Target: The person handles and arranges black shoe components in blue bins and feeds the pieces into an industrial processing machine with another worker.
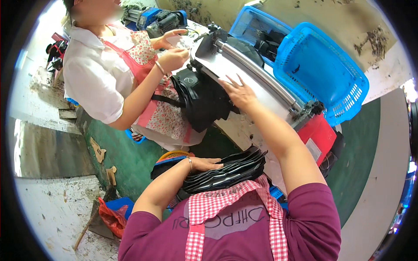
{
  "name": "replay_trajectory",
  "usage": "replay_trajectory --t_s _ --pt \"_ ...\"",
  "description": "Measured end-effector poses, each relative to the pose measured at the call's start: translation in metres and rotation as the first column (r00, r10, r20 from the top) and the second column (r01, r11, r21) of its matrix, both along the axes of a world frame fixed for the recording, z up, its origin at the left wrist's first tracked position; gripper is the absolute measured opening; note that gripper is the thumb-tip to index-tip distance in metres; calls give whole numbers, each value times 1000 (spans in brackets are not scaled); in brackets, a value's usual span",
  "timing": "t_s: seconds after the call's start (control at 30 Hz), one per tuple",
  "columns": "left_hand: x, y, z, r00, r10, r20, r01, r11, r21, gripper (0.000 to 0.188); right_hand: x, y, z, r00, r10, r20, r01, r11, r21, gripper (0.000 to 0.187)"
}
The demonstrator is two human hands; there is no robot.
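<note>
My left hand (204,164) rests on a thick stack of black flat pieces (226,170) and holds it against my chest. My right hand (238,92) reaches forward with fingers spread, lying flat on the white feed table (226,69) of a roller machine, just short of its metal roller (261,74). Whether a thin piece lies under that hand I cannot tell. At the far side a co-worker in a white shirt and pink apron holds a pale piece (178,41) in both hands above a heap of black pieces (201,98).
Two blue plastic baskets (322,69) stand behind the machine at the upper right. The machine's red body (320,135) sits below the roller. A green floor strip (126,156) and dirty concrete lie to the left, with a red bag (111,217) and scraps.
</note>
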State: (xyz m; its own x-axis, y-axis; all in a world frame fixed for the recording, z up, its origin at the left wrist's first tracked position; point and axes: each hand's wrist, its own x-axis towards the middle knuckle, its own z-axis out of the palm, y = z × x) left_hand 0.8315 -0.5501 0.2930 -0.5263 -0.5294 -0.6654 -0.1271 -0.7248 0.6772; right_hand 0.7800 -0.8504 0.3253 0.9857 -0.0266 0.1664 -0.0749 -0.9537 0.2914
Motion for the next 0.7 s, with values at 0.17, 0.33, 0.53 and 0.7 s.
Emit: replay_trajectory --t_s 0.17,0.33,0.53,0.7 --pt "7 -2 -4 998 -57 -33 56 998 -22 109 -6 2 40 998 -1 -55 -4 996 -85 56" --pt "8 -16 -3 992 -119 -52 116 992 -52 108 -43 77 46 984 144 -106 -68 849 523 42" --pt "1 -40 7 977 -205 -57 199 976 -87 103 -146 91 7 714 271 -646 683 -66 727 68" --pt "-12 -55 -11 950 -275 -148 267 961 -72 97 -212 104 22 876 280 -394 480 -596 644 81"
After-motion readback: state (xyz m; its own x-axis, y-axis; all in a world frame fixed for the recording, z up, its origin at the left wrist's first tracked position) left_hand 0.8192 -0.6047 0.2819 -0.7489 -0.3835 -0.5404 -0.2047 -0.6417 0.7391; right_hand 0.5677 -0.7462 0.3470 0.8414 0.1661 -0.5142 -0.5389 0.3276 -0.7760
